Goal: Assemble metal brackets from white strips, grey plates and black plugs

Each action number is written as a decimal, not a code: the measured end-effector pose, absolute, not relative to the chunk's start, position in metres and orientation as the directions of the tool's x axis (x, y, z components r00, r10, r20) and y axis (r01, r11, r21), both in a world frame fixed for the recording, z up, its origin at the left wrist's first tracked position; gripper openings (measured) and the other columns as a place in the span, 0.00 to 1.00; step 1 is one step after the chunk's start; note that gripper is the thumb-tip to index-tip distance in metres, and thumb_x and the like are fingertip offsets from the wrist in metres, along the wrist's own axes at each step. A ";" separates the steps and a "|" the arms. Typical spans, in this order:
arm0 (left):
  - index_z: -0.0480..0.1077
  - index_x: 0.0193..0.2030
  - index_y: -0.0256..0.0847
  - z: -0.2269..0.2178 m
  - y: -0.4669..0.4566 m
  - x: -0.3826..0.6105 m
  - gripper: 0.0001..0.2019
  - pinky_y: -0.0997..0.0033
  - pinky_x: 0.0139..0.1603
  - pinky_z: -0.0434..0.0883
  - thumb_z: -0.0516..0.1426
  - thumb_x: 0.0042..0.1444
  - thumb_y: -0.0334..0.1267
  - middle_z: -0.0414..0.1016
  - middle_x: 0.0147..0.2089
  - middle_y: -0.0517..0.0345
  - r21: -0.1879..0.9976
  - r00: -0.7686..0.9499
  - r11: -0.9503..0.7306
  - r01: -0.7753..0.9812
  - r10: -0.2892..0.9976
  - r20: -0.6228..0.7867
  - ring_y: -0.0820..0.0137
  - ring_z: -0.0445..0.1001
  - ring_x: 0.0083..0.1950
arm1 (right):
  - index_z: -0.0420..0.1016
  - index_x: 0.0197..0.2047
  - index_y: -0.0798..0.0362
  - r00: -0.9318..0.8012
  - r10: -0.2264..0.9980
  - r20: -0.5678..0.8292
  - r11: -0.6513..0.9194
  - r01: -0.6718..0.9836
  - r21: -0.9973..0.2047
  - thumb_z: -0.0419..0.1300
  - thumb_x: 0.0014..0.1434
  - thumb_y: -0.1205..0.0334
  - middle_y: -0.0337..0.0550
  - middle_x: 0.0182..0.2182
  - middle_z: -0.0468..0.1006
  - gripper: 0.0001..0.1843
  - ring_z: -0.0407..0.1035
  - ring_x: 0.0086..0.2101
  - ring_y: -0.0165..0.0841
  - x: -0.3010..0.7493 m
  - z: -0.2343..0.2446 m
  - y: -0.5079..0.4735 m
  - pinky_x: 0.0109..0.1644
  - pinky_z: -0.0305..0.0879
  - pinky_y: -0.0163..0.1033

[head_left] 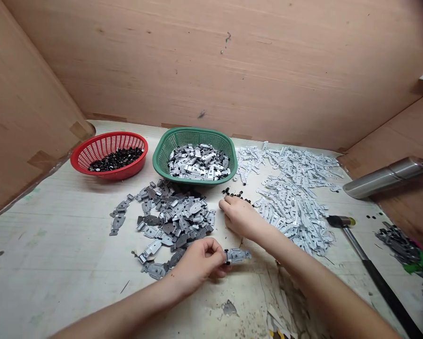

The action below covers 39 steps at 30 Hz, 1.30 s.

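Observation:
My left hand (200,259) is closed at the front of the table, thumb and fingers pinching a grey metal bracket (238,255) with small black pieces at its near end. The bracket's tip points to the right. Farther forward, my right hand (241,216) reaches over a little group of small black parts (237,194), its fingers curled down. Its fingertips are partly hidden, and I cannot make out what is between them. Left of both hands lies a heap of grey metal brackets (183,212). A wide pile of narrower silvery plates (292,202) spreads on the right.
A red basket (126,173) of black parts and a green basket (158,165) of metal pieces stand at the back. Right of the plates lie a hammer (365,263) and dark parts (402,245). A metal tube (384,179) juts in. Board walls (211,70) enclose the table.

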<state>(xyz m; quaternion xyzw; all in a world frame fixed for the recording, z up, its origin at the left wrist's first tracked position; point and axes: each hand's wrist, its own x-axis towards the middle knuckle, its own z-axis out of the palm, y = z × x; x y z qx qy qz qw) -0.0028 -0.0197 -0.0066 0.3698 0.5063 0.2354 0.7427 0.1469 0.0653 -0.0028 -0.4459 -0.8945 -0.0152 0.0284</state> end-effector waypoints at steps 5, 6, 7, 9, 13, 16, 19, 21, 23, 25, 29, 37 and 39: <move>0.61 0.27 0.38 -0.003 -0.019 -0.004 0.11 0.71 0.31 0.70 0.58 0.47 0.41 0.75 0.29 0.55 0.786 0.380 0.616 0.045 0.717 -0.584 0.74 0.73 0.25 | 0.70 0.33 0.54 -0.589 0.794 0.149 0.604 0.792 -0.087 0.53 0.54 0.73 0.43 0.30 0.71 0.07 0.65 0.32 0.33 0.178 -0.001 0.046 0.33 0.59 0.35; 0.61 0.27 0.38 -0.002 -0.019 -0.004 0.11 0.71 0.31 0.70 0.58 0.47 0.41 0.75 0.29 0.56 0.781 0.379 0.622 0.050 0.712 -0.591 0.73 0.73 0.25 | 0.69 0.35 0.54 -0.580 0.795 0.176 0.602 0.791 -0.110 0.53 0.55 0.73 0.43 0.30 0.72 0.07 0.65 0.32 0.33 0.185 0.000 0.041 0.34 0.60 0.35; 0.61 0.27 0.38 -0.001 -0.019 -0.004 0.11 0.71 0.31 0.70 0.59 0.47 0.41 0.74 0.29 0.56 0.777 0.379 0.628 0.052 0.707 -0.597 0.73 0.74 0.26 | 0.69 0.36 0.54 -0.569 0.793 0.218 0.604 0.783 -0.149 0.53 0.55 0.73 0.43 0.30 0.72 0.07 0.66 0.33 0.33 0.191 0.000 0.035 0.34 0.61 0.35; 0.60 0.26 0.38 0.001 -0.019 -0.003 0.12 0.71 0.30 0.70 0.59 0.46 0.42 0.74 0.29 0.56 0.770 0.377 0.636 0.053 0.701 -0.605 0.72 0.75 0.26 | 0.69 0.38 0.54 -0.531 0.783 0.325 0.613 0.750 -0.251 0.53 0.56 0.74 0.43 0.30 0.73 0.08 0.66 0.33 0.33 0.202 0.002 0.023 0.34 0.62 0.35; 0.60 0.26 0.39 0.001 -0.019 -0.002 0.12 0.70 0.31 0.70 0.59 0.46 0.42 0.74 0.29 0.56 0.759 0.376 0.649 0.056 0.690 -0.618 0.72 0.75 0.26 | 0.69 0.42 0.53 -0.487 0.736 0.469 0.646 0.711 -0.276 0.53 0.57 0.73 0.43 0.27 0.74 0.11 0.65 0.30 0.34 0.213 0.004 0.001 0.31 0.62 0.38; 0.60 0.26 0.38 -0.001 -0.019 -0.002 0.12 0.70 0.32 0.71 0.59 0.47 0.42 0.74 0.30 0.56 0.762 0.386 0.645 0.050 0.692 -0.611 0.72 0.74 0.26 | 0.68 0.44 0.53 -0.495 0.716 0.492 0.669 0.687 -0.283 0.55 0.56 0.75 0.43 0.27 0.74 0.13 0.63 0.29 0.35 0.212 0.007 -0.010 0.32 0.62 0.40; 0.60 0.27 0.39 -0.003 -0.018 -0.002 0.11 0.70 0.32 0.70 0.58 0.48 0.42 0.74 0.29 0.56 0.768 0.391 0.639 0.033 0.699 -0.598 0.72 0.75 0.27 | 0.67 0.42 0.52 -0.400 0.775 0.489 0.621 0.623 -0.475 0.56 0.55 0.75 0.43 0.28 0.73 0.12 0.64 0.30 0.34 0.209 0.010 -0.020 0.31 0.63 0.39; 0.60 0.27 0.38 -0.003 -0.018 -0.001 0.12 0.70 0.32 0.70 0.58 0.48 0.42 0.74 0.29 0.56 0.768 0.388 0.641 0.024 0.702 -0.598 0.72 0.75 0.27 | 0.67 0.41 0.51 -0.344 0.826 0.446 0.562 0.560 -0.609 0.57 0.55 0.75 0.42 0.29 0.72 0.12 0.65 0.30 0.33 0.206 0.009 -0.026 0.31 0.64 0.38; 0.60 0.27 0.38 -0.002 -0.018 0.000 0.12 0.71 0.32 0.70 0.59 0.47 0.42 0.73 0.29 0.57 0.760 0.380 0.649 0.019 0.699 -0.606 0.73 0.75 0.26 | 0.68 0.42 0.51 -0.335 0.842 0.424 0.540 0.500 -0.677 0.57 0.55 0.75 0.42 0.30 0.72 0.13 0.65 0.31 0.33 0.205 0.006 -0.032 0.31 0.65 0.38; 0.60 0.26 0.38 0.000 -0.018 0.000 0.13 0.71 0.31 0.70 0.59 0.46 0.42 0.72 0.28 0.59 0.753 0.374 0.658 0.010 0.696 -0.613 0.74 0.74 0.25 | 0.68 0.43 0.50 -0.348 0.832 0.432 0.554 0.481 -0.680 0.58 0.54 0.76 0.42 0.30 0.73 0.15 0.65 0.32 0.33 0.204 0.001 -0.035 0.32 0.65 0.39; 0.59 0.26 0.38 0.001 -0.018 0.001 0.14 0.70 0.32 0.70 0.60 0.46 0.43 0.72 0.27 0.60 0.747 0.380 0.664 -0.017 0.696 -0.610 0.74 0.73 0.25 | 0.68 0.44 0.50 -0.375 0.806 0.459 0.593 0.503 -0.629 0.58 0.54 0.78 0.42 0.29 0.74 0.17 0.63 0.31 0.34 0.204 -0.006 -0.038 0.31 0.64 0.39; 0.59 0.26 0.39 0.000 -0.018 0.000 0.15 0.68 0.34 0.71 0.60 0.46 0.45 0.72 0.27 0.60 0.737 0.385 0.676 -0.024 0.687 -0.617 0.75 0.72 0.25 | 0.67 0.48 0.52 -0.447 0.745 0.496 0.667 0.501 -0.551 0.58 0.55 0.75 0.43 0.31 0.73 0.17 0.64 0.33 0.35 0.206 0.002 -0.038 0.34 0.64 0.41; 0.59 0.26 0.39 0.000 -0.017 0.000 0.15 0.69 0.33 0.70 0.60 0.46 0.45 0.72 0.28 0.59 0.744 0.390 0.668 -0.019 0.690 -0.610 0.75 0.73 0.26 | 0.67 0.47 0.52 -0.427 0.768 0.478 0.640 0.551 -0.536 0.58 0.56 0.72 0.45 0.33 0.72 0.15 0.65 0.34 0.36 0.218 0.005 -0.030 0.35 0.65 0.41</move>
